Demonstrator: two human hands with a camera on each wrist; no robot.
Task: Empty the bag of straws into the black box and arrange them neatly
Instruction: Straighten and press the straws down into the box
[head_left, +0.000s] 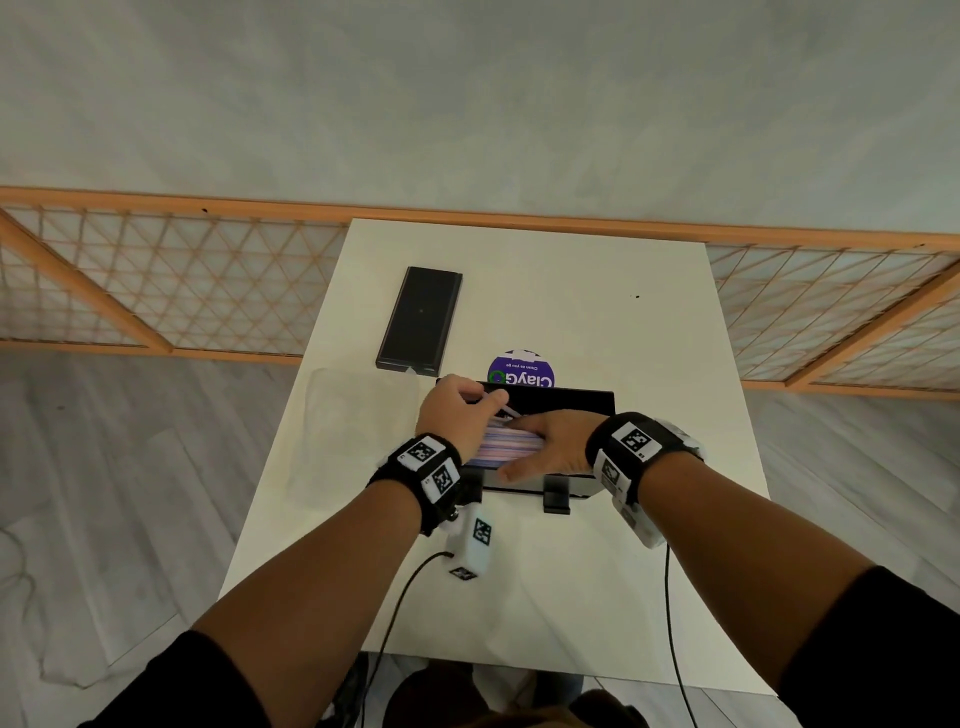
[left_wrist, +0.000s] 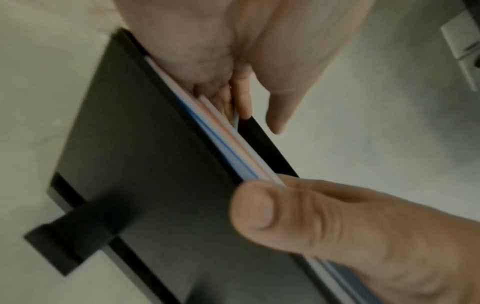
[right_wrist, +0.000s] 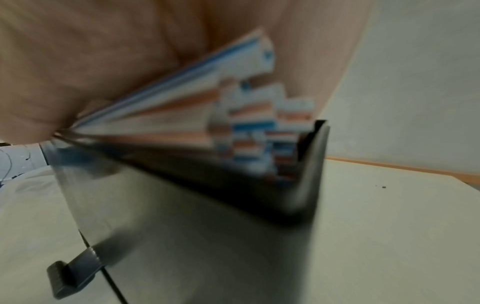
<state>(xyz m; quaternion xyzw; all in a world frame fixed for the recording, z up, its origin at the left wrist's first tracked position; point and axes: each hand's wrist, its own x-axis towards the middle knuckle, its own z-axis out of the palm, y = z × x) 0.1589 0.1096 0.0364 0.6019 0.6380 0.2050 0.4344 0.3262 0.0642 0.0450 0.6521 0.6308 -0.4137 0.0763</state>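
Observation:
The black box stands mid-table with striped pink, blue and white straws lying lengthwise in it. My right hand lies flat on top of the straws, fingers straight. My left hand is at the box's left end, fingers curled, pinching a straw between thumb and forefinger. In the left wrist view my thumb sits on the straws at the box rim. The right wrist view shows the uneven straw ends against the box's end wall, under my palm.
The empty clear bag lies flat on the white table, left of the box. A black lid lies at the back left. A purple round label sits just behind the box. A wooden lattice screen stands beyond.

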